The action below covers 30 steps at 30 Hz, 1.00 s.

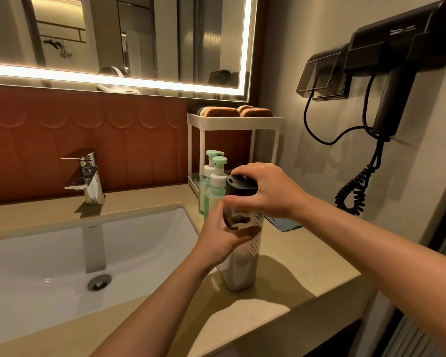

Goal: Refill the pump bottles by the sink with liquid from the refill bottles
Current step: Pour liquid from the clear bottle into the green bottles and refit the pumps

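Head camera looks down on a beige stone counter point(307, 269) with a white rectangular sink basin point(49, 266) set into it on the left. A black hairdryer point(397, 60) hangs on the right wall. A white two-tier metal rack point(232, 122) stands at the back of the counter. In front of it, near the counter's front edge, a tall clear plastic refill bottle point(240, 271) stands upright. The left hand point(218, 240) wraps its curled fingers round the bottle's upper body. The right hand point(271, 191) grips the bottle's black cap point(238, 185) from above, fingers bent over it. Two pale green pump bottles point(218, 181) stand just behind the refill bottle, beside the rack's lower shelf.
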Each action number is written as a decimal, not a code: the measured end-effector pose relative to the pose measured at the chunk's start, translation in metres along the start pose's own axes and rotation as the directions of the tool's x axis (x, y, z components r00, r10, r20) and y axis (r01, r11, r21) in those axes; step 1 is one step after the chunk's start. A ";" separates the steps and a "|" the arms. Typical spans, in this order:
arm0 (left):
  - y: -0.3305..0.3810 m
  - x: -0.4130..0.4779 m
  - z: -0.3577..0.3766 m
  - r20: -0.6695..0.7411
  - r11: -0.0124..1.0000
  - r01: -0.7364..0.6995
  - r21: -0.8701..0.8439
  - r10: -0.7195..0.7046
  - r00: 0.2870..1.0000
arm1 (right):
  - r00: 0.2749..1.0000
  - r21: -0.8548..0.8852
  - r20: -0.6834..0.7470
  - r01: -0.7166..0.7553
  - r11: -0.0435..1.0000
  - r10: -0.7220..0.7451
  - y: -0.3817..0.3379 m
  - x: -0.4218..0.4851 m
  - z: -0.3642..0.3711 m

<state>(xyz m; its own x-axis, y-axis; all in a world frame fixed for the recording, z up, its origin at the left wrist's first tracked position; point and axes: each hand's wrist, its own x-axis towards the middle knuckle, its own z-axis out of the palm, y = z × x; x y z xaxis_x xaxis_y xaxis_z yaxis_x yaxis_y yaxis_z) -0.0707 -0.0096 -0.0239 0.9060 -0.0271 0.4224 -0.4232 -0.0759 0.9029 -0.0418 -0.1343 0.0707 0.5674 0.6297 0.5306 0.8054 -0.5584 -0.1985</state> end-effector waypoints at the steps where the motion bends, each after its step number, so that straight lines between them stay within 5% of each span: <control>1: 0.001 0.000 0.000 0.011 0.999 -0.004 0.032 0.003 1.000 | 0.999 0.070 0.001 -0.048 0.996 0.048 0.001 0.000 0.001; 4: 0.003 -0.001 -0.003 0.070 0.994 0.019 0.109 -0.027 0.997 | 0.980 0.335 0.070 -0.200 0.921 0.187 0.004 -0.006 0.005; 10: -0.003 -0.008 -0.013 0.122 0.967 0.023 0.254 -0.056 0.991 | 0.970 0.589 0.197 -0.234 0.773 0.143 0.019 -0.025 0.008; 23: -0.033 0.048 0.006 -0.218 0.885 0.168 0.435 -0.078 0.973 | 0.928 0.434 -0.009 -0.332 0.837 0.373 0.073 0.019 0.036; 30: -0.062 0.077 0.002 -0.255 0.815 0.216 0.537 -0.088 0.963 | 0.898 0.476 -0.079 -0.348 0.808 0.433 0.112 0.048 0.053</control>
<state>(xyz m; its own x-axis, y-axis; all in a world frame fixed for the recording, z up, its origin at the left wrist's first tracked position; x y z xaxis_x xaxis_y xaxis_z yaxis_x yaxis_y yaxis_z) 0.0255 -0.0090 -0.0478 0.9078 0.2343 0.3477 -0.1449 -0.6029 0.7845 0.0850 -0.1380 0.0306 0.8446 0.2811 0.4558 0.5352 -0.4134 -0.7367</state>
